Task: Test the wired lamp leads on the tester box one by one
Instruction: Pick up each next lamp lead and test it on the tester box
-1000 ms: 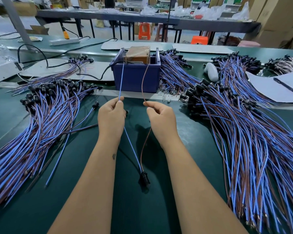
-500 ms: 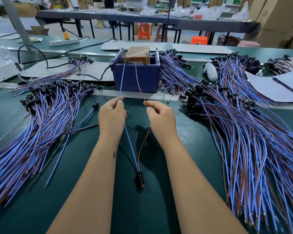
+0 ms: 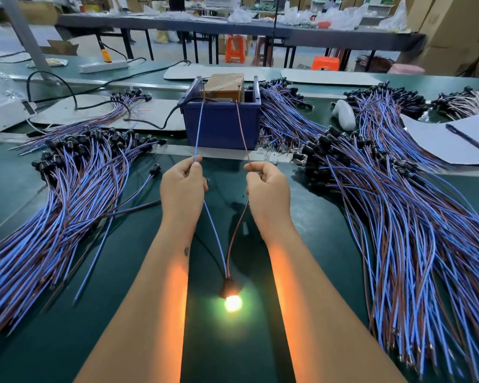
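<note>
The tester box (image 3: 220, 128), a dark blue bin with a brown block (image 3: 225, 85) inside, stands at the table's middle. My left hand (image 3: 183, 186) pinches the blue lead (image 3: 199, 128), whose tip reaches the box's left contact. My right hand (image 3: 267, 186) pinches the brown lead (image 3: 242, 128), whose tip reaches the right contact. Both leads run down between my forearms to a black lamp holder (image 3: 229, 287) lying on the mat. Its bulb (image 3: 233, 303) glows bright yellow.
A big heap of blue and brown wired leads (image 3: 67, 205) lies at the left, a larger heap (image 3: 398, 217) at the right. A loose lead (image 3: 116, 230) lies beside my left arm. Paper with a pen (image 3: 465, 136) sits far right. A black cable (image 3: 150, 124) runs to the box.
The brown lead's tip moved from the box's middle to its right contact, and the bulb, dark before, now glows. The lamp holder slid slightly left.
</note>
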### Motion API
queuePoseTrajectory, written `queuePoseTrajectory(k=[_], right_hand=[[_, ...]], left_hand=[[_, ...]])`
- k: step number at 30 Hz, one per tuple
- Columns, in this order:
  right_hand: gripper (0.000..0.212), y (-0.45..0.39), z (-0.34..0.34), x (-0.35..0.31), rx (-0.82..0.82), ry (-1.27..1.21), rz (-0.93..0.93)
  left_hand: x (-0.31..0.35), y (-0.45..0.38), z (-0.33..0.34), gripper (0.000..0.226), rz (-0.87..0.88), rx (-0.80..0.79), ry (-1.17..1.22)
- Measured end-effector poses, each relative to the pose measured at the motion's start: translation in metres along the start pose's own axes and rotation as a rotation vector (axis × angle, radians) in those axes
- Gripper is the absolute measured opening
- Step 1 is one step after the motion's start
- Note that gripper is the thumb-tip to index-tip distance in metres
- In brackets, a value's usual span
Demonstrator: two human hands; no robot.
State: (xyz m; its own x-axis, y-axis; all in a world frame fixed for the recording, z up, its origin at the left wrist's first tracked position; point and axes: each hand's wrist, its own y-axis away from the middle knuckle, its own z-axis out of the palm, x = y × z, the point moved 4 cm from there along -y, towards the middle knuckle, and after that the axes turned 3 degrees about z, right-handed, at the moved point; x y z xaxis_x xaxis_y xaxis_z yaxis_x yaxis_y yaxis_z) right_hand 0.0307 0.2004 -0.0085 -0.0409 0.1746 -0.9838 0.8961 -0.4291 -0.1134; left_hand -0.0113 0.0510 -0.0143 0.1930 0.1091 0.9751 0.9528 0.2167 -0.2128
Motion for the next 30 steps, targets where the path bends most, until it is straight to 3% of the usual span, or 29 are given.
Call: queuePoseTrajectory(k=[30], right_hand=[[0.022,0.0003,0.0009,-0.0002,-0.002,0.051,0.013]], left_hand=[[-0.0008,0.0003,-0.0001,0.023,-0.014,-0.003,0.014]])
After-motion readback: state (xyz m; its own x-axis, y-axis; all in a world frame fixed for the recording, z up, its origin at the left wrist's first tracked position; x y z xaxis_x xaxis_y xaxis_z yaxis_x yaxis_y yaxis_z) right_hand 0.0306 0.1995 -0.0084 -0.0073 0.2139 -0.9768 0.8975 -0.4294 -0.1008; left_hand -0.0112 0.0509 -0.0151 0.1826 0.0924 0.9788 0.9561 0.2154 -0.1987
